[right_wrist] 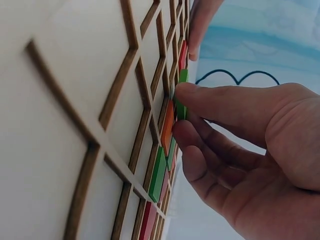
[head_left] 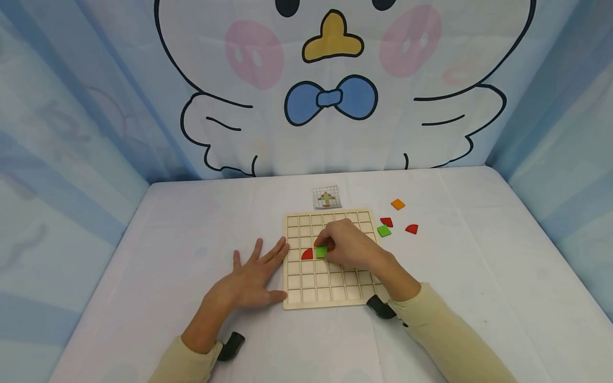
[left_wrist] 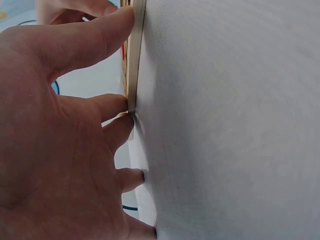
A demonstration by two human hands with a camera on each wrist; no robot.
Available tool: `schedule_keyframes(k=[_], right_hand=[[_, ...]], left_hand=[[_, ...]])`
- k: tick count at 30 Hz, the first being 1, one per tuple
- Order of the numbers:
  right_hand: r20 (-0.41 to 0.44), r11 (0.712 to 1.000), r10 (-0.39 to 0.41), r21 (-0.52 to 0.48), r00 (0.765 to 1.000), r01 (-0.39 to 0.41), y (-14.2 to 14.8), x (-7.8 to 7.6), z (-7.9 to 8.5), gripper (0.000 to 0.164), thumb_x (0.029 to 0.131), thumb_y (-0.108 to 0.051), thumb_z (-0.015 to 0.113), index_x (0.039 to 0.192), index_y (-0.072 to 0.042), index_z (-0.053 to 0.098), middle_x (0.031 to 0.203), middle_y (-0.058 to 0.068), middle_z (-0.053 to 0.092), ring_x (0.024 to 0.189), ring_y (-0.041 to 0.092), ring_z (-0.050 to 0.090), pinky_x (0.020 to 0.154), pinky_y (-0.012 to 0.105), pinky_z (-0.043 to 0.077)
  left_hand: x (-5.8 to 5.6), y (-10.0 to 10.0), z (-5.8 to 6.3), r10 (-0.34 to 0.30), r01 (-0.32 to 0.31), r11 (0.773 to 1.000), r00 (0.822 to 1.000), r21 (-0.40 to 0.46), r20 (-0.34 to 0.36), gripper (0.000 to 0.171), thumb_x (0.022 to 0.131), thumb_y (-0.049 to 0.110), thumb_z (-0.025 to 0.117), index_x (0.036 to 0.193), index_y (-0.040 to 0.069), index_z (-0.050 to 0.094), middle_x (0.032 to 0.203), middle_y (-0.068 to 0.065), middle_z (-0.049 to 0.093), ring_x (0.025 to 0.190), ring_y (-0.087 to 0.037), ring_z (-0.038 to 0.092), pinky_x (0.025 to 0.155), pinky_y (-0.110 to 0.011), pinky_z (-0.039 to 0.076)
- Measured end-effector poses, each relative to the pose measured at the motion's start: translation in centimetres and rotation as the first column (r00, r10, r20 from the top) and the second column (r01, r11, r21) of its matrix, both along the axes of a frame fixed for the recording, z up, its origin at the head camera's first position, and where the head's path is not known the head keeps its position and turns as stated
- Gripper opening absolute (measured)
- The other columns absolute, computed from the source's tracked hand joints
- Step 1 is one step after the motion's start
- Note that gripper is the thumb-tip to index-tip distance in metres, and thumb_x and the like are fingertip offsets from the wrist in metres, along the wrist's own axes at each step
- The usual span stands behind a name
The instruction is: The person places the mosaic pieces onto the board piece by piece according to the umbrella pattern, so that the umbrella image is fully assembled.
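Observation:
A pale wooden grid board [head_left: 301, 294] lies on the table. My left hand [head_left: 251, 282] is at its left side with fingers spread; in the left wrist view the thumb [left_wrist: 107, 37] touches the board's edge. Above the grid, my right hand [head_left: 351, 247] pinches a green square tile [head_left: 321, 252] between thumb and fingers. A red quarter-circle tile [head_left: 307, 254] lies just left of it. In the right wrist view an orange tile [right_wrist: 167, 127], another green tile [right_wrist: 157, 175] and a red tile [right_wrist: 148, 220] sit in the grid. My right hand hides part of these in the head view.
A small pattern card [head_left: 327, 197] lies behind the board. To the board's right are loose tiles: an orange square [head_left: 398, 204], a green square [head_left: 384, 231], and red quarter-circles [head_left: 411, 229]. A cartoon-printed cloth [head_left: 330, 143] hangs behind the table.

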State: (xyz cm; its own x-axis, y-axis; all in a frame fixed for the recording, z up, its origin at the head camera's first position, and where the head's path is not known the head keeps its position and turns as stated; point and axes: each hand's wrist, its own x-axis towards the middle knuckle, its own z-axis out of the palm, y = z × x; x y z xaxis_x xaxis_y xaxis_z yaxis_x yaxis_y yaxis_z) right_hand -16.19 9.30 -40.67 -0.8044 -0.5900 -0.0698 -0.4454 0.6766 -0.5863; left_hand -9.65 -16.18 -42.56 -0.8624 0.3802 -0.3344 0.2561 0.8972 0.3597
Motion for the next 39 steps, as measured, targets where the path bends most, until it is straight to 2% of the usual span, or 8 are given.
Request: schedule_keyframes(k=[31, 39], right_hand=[[-0.041, 1.000, 0.017, 0.026, 0.999, -0.016, -0.54, 0.43, 0.11, 0.023, 0.083, 0.001, 0.082, 0.106, -0.003, 0.080, 0.099, 0.004, 0.073, 0.086, 0.018, 0.064, 0.076, 0.026, 0.053], [-0.032, 0.998, -0.040, 0.045, 0.999, 0.042, 0.04, 0.60, 0.30, 0.024, 0.085, -0.003, 0.082, 0.108, -0.009, 0.082, 0.100, 0.001, 0.072, 0.090, 0.014, 0.062, 0.083, 0.030, 0.053]], left_hand=[[0.09, 0.11, 0.10, -0.001, 0.001, 1.000, 1.000, -0.006, 0.000, 0.098, 0.090, 0.047, 0.074, 0.168, 0.025, 0.020, 0.177, 0.009, 0.009, 0.161, -0.047, 0.001, 0.113, -0.086, 0.001], [0.04, 0.19, 0.13, -0.002, 0.002, 1.000, 1.000, -0.007, -0.001, 0.098, 0.090, 0.047, 0.074, 0.168, 0.025, 0.020, 0.177, 0.008, 0.008, 0.161, -0.047, 0.001, 0.113, -0.086, 0.001]])
